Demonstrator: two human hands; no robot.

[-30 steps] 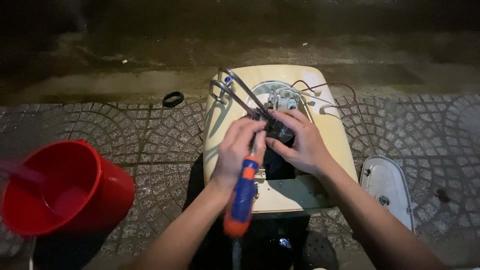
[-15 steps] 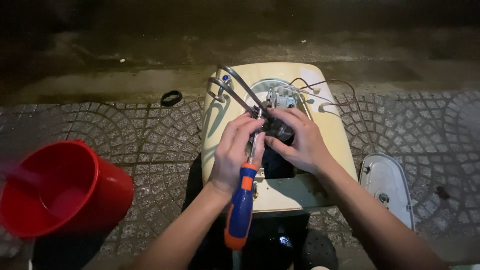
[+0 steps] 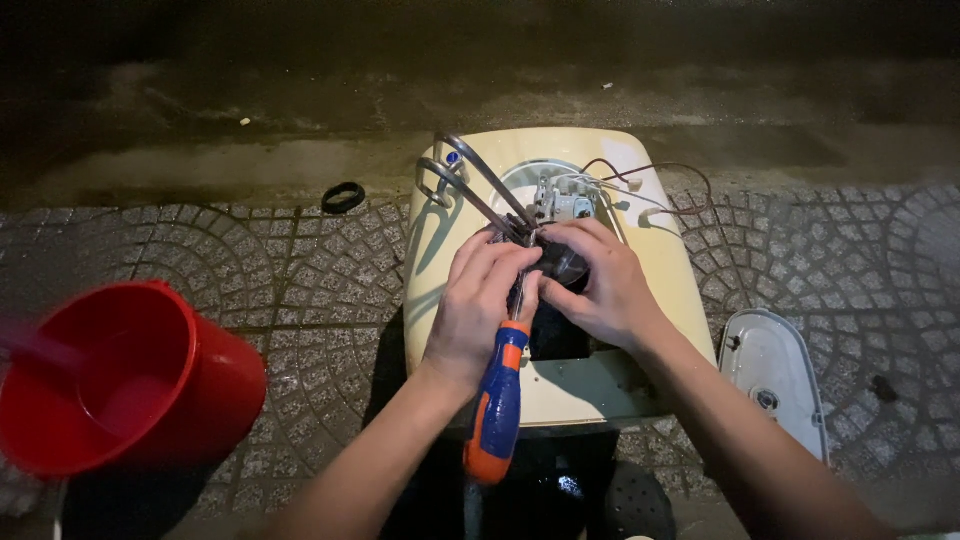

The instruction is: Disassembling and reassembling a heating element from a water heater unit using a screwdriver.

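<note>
Blue-and-orange screwdriver (image 3: 498, 400) hangs tucked under the left hand (image 3: 478, 305), as it did a second ago; both hands' fingers (image 3: 500, 262) stay clamped on the dark fitting (image 3: 560, 265) over the cream heater (image 3: 650, 290), right hand (image 3: 600, 285) unmoved, red bucket (image 3: 130, 380) well left

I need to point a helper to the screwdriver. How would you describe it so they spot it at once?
Find the cream-coloured appliance casing lying on the patterned paving, with both hands working at its open middle. The screwdriver runs down from the left hand toward the casing's near edge. Its blue handle with orange bands sets it apart from the bare metal tubes and thin wires above.
</note>
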